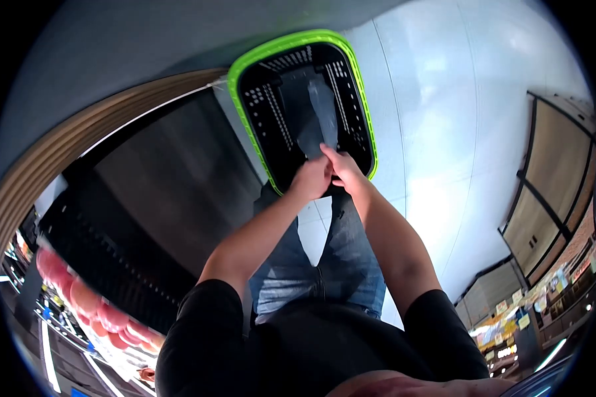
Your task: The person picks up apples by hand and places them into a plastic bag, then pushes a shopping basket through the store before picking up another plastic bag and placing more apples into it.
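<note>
A black basket (253,112) with a bright green rim and perforated sides is in front of my legs. Over its near end my two hands come together. What looks like a clear, limp plastic bag (323,109) stretches forward from them above the basket. My right hand (343,167) has its thumb pointing forward along the bag, with its fingers closed on the near end. My left hand (313,177) is curled up against the right one, and its fingertips are hidden, so I cannot make out what it grips.
A dark cabinet or display case (172,178) stands on the left, with round pinkish-red produce (86,298) at its lower end. Pale tiled floor (437,132) lies to the right. Farther right are framed panels (549,185) and a lit shelf area (510,324).
</note>
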